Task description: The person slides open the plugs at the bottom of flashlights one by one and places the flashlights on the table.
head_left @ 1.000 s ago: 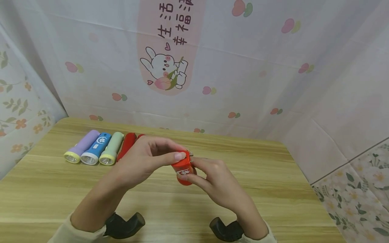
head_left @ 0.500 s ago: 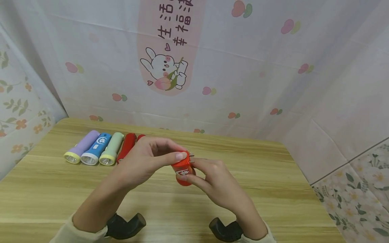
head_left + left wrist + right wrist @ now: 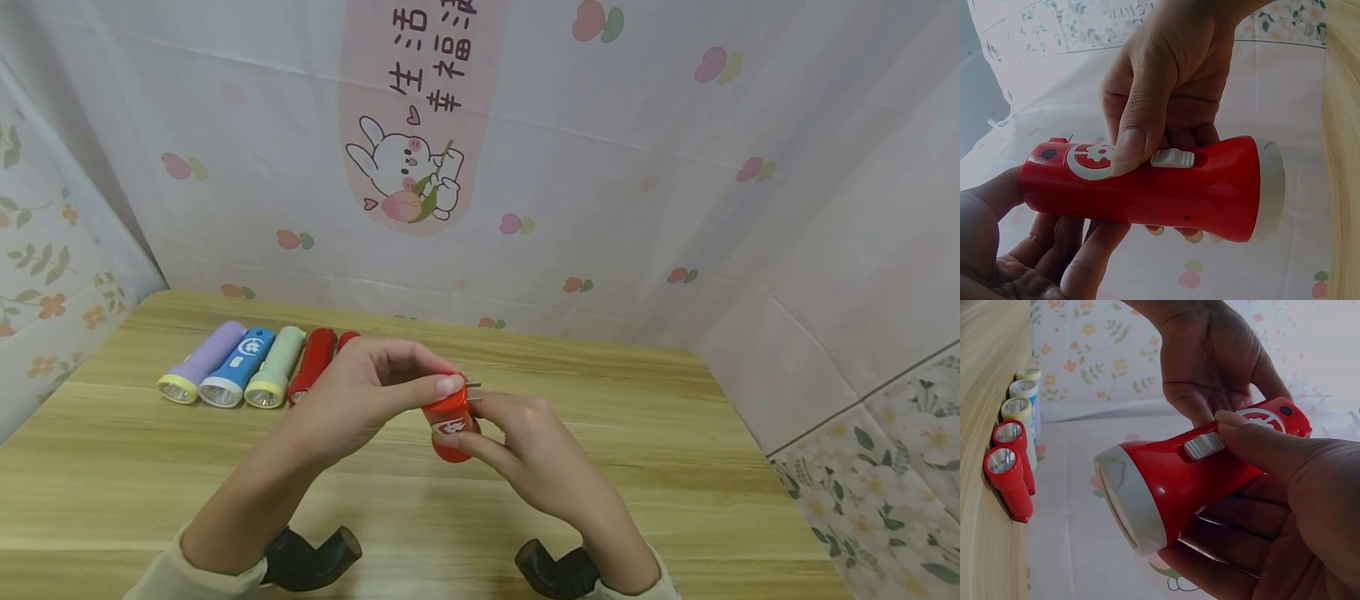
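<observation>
Between both hands, above the table, is a red flashlight (image 3: 448, 407) with a white ring (image 3: 1130, 499) round its lens end and a white slide switch (image 3: 1173, 159). My left hand (image 3: 348, 404) holds the tail end, thumb pressed on its end face and fingers beneath the body. My right hand (image 3: 536, 454) grips the middle, its thumb on the white emblem beside the switch. In the head view two metal prongs (image 3: 473, 385) stick out sideways from the tail. The lens end points down and hides below the body in the head view.
At the table's left lie several flashlights in a row: purple (image 3: 213, 350), blue (image 3: 238, 367), pale green (image 3: 277, 365) and red (image 3: 313, 362). A second red one (image 3: 1007, 478) is mostly behind my left hand in the head view. A printed curtain (image 3: 540, 167) hangs behind the wooden table (image 3: 637, 417).
The prongs at the flashlight's tail show longer and plainer than one second ago. The flashlight has tilted slightly; both hands keep nearly the same place.
</observation>
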Available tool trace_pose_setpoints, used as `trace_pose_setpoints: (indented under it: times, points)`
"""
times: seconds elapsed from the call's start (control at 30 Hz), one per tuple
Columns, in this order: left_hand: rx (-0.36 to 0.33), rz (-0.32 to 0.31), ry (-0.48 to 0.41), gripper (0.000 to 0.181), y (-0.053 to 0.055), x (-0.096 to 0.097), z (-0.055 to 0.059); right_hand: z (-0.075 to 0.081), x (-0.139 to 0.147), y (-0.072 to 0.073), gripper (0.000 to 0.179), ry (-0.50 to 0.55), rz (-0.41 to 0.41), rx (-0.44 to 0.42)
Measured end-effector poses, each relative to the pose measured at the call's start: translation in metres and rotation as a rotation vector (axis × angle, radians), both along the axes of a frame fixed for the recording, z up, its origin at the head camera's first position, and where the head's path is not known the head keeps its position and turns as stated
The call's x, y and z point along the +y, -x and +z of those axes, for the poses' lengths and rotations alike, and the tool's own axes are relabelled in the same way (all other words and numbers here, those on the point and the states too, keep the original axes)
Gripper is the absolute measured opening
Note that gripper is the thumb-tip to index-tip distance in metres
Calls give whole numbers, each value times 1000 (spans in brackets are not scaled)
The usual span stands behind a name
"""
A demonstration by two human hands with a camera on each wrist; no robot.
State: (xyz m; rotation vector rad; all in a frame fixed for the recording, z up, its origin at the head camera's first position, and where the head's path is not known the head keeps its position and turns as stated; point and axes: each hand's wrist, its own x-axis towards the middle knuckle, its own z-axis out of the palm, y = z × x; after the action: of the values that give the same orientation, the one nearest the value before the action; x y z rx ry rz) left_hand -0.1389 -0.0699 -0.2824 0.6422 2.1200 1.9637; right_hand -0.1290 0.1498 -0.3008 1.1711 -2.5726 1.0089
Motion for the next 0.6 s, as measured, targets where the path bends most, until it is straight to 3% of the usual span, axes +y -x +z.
trace_pose_setpoints:
  times: [0.6]
  points:
    - [-17, 32, 9, 19, 0, 3, -1, 1, 0, 0, 17, -15, 1, 6]
